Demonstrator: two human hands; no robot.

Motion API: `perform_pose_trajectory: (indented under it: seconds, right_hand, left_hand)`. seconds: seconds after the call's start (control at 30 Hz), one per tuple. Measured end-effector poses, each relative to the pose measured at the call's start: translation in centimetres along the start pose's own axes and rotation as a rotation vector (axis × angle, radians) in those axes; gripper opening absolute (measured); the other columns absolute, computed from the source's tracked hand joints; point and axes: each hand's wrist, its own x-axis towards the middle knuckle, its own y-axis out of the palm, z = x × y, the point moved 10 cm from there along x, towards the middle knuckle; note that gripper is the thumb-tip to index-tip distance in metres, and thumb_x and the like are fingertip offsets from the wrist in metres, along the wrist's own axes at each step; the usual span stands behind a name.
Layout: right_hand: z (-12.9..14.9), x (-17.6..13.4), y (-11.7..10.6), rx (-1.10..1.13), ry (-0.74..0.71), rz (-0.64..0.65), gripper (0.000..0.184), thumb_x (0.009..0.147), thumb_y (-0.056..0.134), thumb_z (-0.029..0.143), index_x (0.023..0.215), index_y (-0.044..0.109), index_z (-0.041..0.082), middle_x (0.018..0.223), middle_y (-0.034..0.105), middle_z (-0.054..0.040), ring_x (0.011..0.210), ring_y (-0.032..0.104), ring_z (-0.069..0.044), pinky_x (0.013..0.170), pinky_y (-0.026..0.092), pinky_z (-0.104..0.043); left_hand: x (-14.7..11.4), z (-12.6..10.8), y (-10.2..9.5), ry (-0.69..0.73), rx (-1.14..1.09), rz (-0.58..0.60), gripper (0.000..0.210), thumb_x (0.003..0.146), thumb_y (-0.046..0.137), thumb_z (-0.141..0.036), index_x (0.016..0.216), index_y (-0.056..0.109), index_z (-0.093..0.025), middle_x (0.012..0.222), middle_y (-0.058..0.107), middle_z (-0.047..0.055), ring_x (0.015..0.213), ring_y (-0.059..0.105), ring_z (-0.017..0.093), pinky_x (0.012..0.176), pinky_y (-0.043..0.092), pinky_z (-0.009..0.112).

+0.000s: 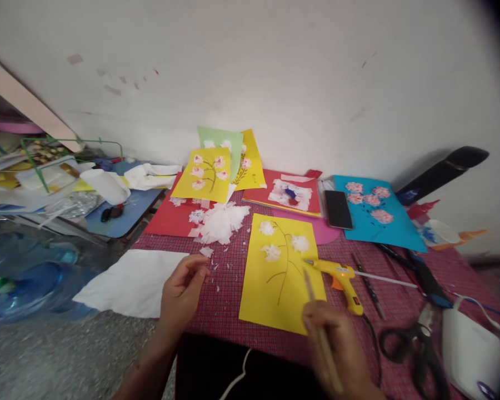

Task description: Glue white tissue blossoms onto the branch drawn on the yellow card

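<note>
A yellow sheet (254,289) lies in front of me, with a drawn branch and several white tissue flowers (300,243) on it. My right hand (331,333) is closed around a paintbrush (325,355), its blurred tip pointing up over the sheet's right side. My left hand (186,283) is left of the sheet, thumb and fingertips pinched together; what they hold, if anything, cannot be made out. Just beyond those fingertips is a small white paper scrap (206,251), near a pile of torn white tissue (223,222). A yellow glue gun (337,272) rests across the sheet's right edge.
White tissue (133,283) hangs over the table's left edge. Finished flower pictures (204,172) stand at the back, a blue one (400,230) on the right. A phone (338,209), black scissors (416,344) and a white box (470,350) lie right. Water bottles (37,289) stand left.
</note>
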Motion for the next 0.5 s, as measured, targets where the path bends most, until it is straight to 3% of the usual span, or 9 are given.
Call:
perform_pose_trajectory:
  seconds: [0.1, 0.2, 0.27, 0.37, 0.5]
  right_hand:
    - [3.4, -0.5, 7.3, -0.011, -0.266, 0.362, 0.021, 0.087, 0.046, 0.01, 0.1, 0.05, 0.027, 0.079, 0.063, -0.0019, 0.067, 0.061, -0.019, 0.06, 0.05, -0.03]
    - [4.5, -0.2, 11.6, -0.052, -0.347, 0.466, 0.023, 0.084, 0.046, 0.007, 0.099, 0.05, 0.024, 0.086, 0.068, -0.0052, 0.077, 0.065, -0.02, 0.068, 0.053, -0.033]
    - [5.3, 0.4, 13.1, -0.082, -0.37, 0.482, 0.019, 0.086, 0.049, 0.008, 0.098, 0.051, 0.023, 0.097, 0.071, -0.0077, 0.091, 0.067, -0.022, 0.078, 0.054, -0.037]
    - [6.7, 0.7, 13.9, -0.098, -0.408, 0.484, 0.016, 0.088, 0.057, 0.014, 0.101, 0.053, 0.023, 0.114, 0.072, -0.0105, 0.108, 0.065, -0.026, 0.09, 0.052, -0.042]
    - [7.5, -0.4, 13.9, -0.067, -0.532, 0.515, 0.028, 0.088, 0.054, 0.01, 0.112, 0.055, 0.023, 0.119, 0.072, -0.008, 0.108, 0.065, -0.025, 0.089, 0.053, -0.042]
  left_hand:
    - [1.0, -0.1, -1.1, -0.016, 0.007, -0.037, 0.025, 0.085, 0.069, -0.033, 0.106, 0.067, -0.02, 0.093, 0.069, 0.004, 0.081, 0.063, 0.018, 0.072, 0.049, 0.027]
    - [2.5, -0.6, -1.9, 0.038, 0.091, -0.014, 0.028, 0.086, 0.067, -0.033, 0.111, 0.064, -0.021, 0.09, 0.068, 0.004, 0.079, 0.062, 0.019, 0.07, 0.049, 0.028]
    - [3.5, -1.8, -2.1, 0.191, 0.304, 0.001, 0.028, 0.086, 0.065, -0.029, 0.114, 0.065, -0.022, 0.096, 0.067, 0.006, 0.084, 0.062, 0.021, 0.077, 0.049, 0.032]
    - [4.2, -2.4, -0.2, 0.41, 0.695, 0.125, 0.026, 0.087, 0.06, -0.023, 0.112, 0.068, -0.022, 0.103, 0.064, 0.009, 0.097, 0.06, 0.026, 0.089, 0.047, 0.039]
    - [4.9, -0.6, 2.4, 0.456, 0.971, 0.282, 0.028, 0.09, 0.051, -0.015, 0.113, 0.067, -0.019, 0.099, 0.061, 0.01, 0.095, 0.058, 0.026, 0.087, 0.047, 0.038]
